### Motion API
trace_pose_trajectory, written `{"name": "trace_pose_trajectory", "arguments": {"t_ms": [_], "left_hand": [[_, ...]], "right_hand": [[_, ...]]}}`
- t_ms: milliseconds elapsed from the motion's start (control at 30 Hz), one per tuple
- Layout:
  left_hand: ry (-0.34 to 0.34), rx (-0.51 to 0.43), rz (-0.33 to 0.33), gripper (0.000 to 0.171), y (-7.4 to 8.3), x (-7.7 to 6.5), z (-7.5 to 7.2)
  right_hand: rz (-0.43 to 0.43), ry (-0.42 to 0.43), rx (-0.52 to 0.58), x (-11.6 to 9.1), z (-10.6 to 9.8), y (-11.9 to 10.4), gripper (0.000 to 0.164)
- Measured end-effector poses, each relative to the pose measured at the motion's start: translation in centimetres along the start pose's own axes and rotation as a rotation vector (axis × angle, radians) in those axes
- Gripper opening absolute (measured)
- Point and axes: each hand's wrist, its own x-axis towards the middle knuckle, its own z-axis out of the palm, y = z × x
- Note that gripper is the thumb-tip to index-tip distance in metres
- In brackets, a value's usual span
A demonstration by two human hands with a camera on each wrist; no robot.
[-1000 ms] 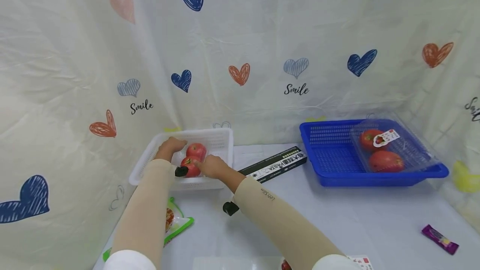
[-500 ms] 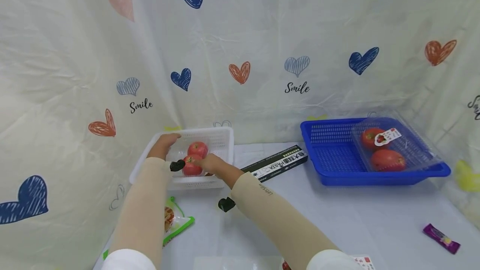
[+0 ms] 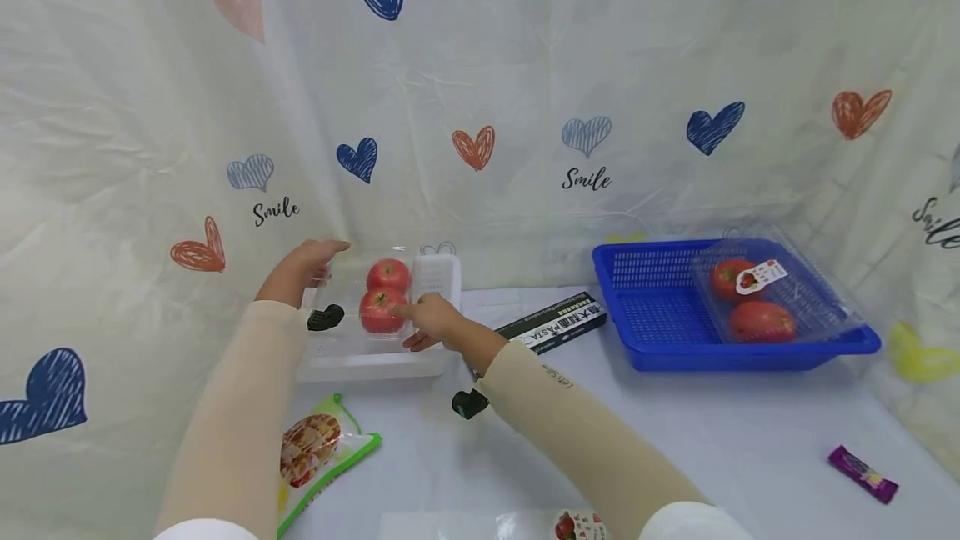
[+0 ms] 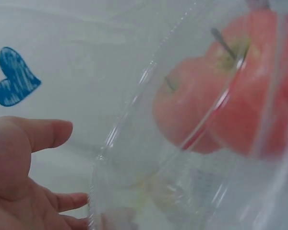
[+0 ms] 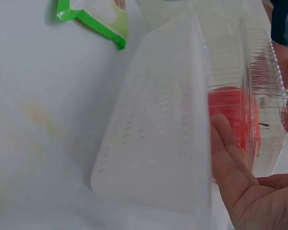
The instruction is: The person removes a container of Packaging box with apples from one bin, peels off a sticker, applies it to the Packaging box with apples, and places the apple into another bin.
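Note:
A clear plastic clamshell box point(image 3: 348, 283) with two red apples point(image 3: 382, 309) inside stands tilted over the white basket point(image 3: 371, 368), partly above its rim. At the box's left side is my left hand point(image 3: 298, 267). Its thumb point(image 4: 50, 132) stretches out clear of the plastic, while the other fingertips reach the box's edge and pass behind it. On the opposite side my right hand point(image 3: 442, 319) grips the box. In the right wrist view its straight fingers point(image 5: 230, 155) lie between the basket wall and the plastic, and its thumb is partly hidden.
A black-and-white pasta carton point(image 3: 558, 322) lies right of the basket. Farther right, a blue basket point(image 3: 652, 357) holds another clear box point(image 3: 813, 307) of red fruit. A green-edged food bag point(image 3: 318, 448), a purple wrapped bar point(image 3: 862, 473) and a labelled clear package point(image 3: 465, 525) lie nearer.
The box with the apples has risen from inside the white basket, both hands at its sides. My left hand has shifted up and left, and more of the food bag shows.

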Motion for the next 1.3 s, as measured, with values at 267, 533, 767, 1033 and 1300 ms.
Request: {"name": "trace_pose_trajectory", "arguments": {"t_ms": [267,533,767,1033,1300], "left_hand": [[-0.189,-0.21,0.017,0.078,-0.7,-2.1,-1.7],[-0.275,-0.314,0.04,0.081,-2.1,-3.9,-2.6],[-0.346,-0.256,0.062,0.066,-3.7,-5.4,-2.2],[-0.407,-0.288,0.115,0.056,-4.4,-6.0,-0.2],[-0.418,-0.337,0.149,0.049,-4.8,-6.4,2.2]], "right_hand": [[0.005,-0.069,0.04,-1.9,-2.6,-0.6,0.062],[-0.049,-0.131,-0.002,-3.9,-4.7,-0.8,0.047],[-0.061,-0.215,0.005,-6.3,-5.8,-0.4,0.046],[-0.068,-0.198,0.026,-8.1,-7.9,0.4,0.052],[-0.06,-0.174,0.073,-10.1,-9.8,1.5,0.05]]}}
